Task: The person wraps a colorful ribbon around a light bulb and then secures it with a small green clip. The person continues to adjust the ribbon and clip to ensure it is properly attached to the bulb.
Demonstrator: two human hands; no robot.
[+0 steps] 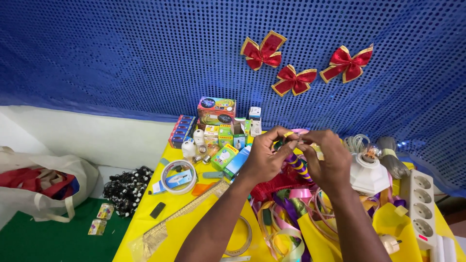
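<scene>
Above a yellow table [145, 221] my left hand [266, 156] and my right hand [326, 159] meet, fingertips pinching the top of a thin stick wrapped in purple and yellow ribbon [298, 166]. The stick slants down to the right between my palms. A loop of pink and yellow ribbon [297, 132] shows just above my fingers. Under my hands lie red mesh fabric [279, 184] and a heap of pink, purple and green ribbons [291, 213].
Small coloured boxes [217, 127] stand at the table's back. A tape roll [177, 176], a gold trim strip [189, 211], a white lamp holder with bulb [367, 171] and a white power strip [420, 206] lie around. Three red bows [293, 80] hang on the blue sequin cloth. A white bag [46, 187] sits left.
</scene>
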